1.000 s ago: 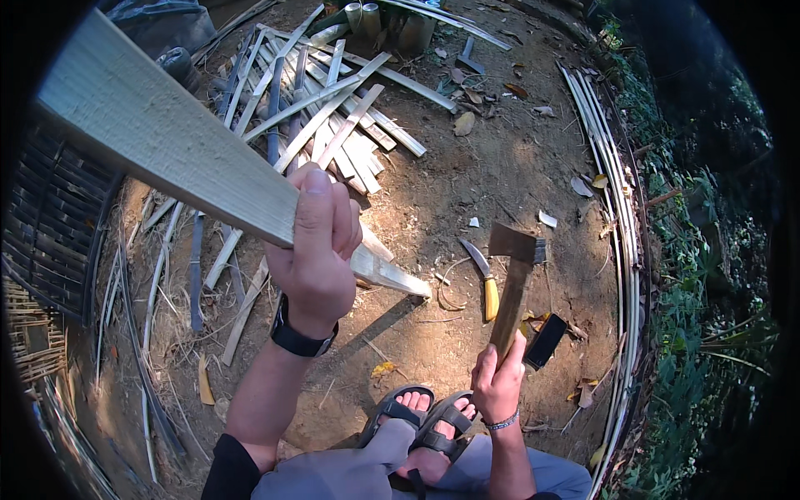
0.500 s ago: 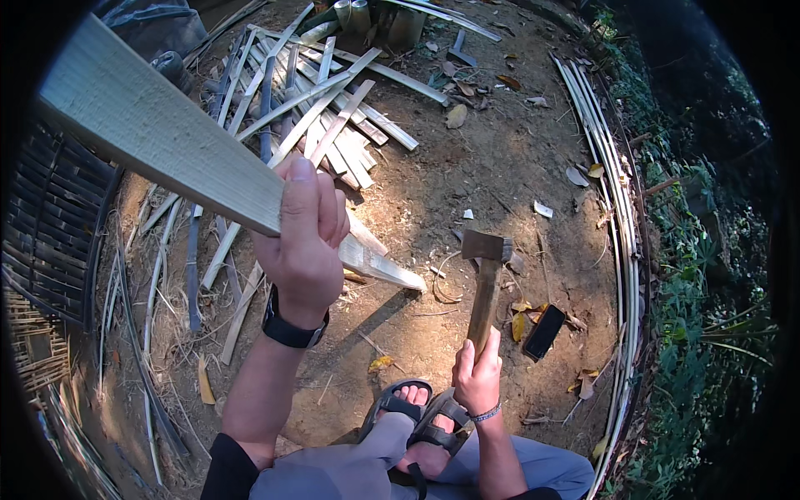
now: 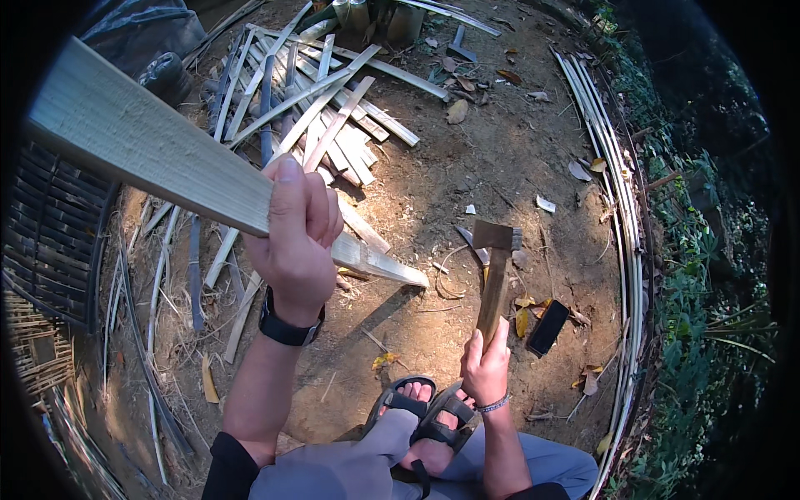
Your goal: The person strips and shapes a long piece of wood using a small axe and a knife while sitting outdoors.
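My left hand (image 3: 292, 242) is wrapped round a long, pale wooden stake (image 3: 150, 137). Its wide end rises toward the upper left, close to the camera, and its narrow lower end reaches down to the bare ground. My right hand (image 3: 486, 367) grips the wooden handle of a hatchet (image 3: 495, 275). The hatchet's head points up and away from me, apart from the stake. Beyond the hatchet head, partly hidden by it, a blade-like piece (image 3: 473, 246) lies on the ground.
A heap of split strips (image 3: 333, 117) lies beyond my left hand. Long thin strips (image 3: 612, 192) run along the right side beside green plants (image 3: 692, 275). A black phone (image 3: 547, 328) rests near my right hand. A dark slatted panel (image 3: 58, 225) stands at left; another tool (image 3: 460, 46) lies far off.
The hatchet and my right hand have shifted slightly right. My left hand and the stake have moved a little left and down. Both grips stay the same.
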Demonstrator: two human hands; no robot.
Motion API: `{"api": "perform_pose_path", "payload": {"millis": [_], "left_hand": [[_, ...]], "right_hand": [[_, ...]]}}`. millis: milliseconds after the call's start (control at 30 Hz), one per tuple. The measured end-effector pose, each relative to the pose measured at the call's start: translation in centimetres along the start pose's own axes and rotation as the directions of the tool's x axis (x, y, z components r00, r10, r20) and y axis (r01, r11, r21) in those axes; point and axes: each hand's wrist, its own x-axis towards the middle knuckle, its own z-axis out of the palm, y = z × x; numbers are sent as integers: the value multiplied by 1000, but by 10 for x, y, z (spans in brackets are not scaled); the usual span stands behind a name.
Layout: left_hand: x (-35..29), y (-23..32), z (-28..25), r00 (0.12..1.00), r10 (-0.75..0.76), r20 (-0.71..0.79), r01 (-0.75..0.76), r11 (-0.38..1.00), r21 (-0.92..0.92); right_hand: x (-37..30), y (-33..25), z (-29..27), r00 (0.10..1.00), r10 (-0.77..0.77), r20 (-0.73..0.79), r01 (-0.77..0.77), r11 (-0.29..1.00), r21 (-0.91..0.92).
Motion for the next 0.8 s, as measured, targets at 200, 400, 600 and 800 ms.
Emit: {"api": "perform_pose_path", "payload": {"millis": [200,400,600,800], "left_hand": [[-3,-4,19,999,-42,10,42,999,-19],[-4,2,10,1000,-19,-20,19,1000,9],[1,-3,4,999,-32,16,32,998,-53],[-9,-2,21,999,-33,40,33,999,2]], "right_hand": [[-25,84,60,959,226,170,-153,920,-361],[-8,17,15,996,19,89,-4,986,-166],[-8,21,19,989,-119,-91,113,991,-77],[-15,47,34,970,134,205,-84,968,-237]]}}
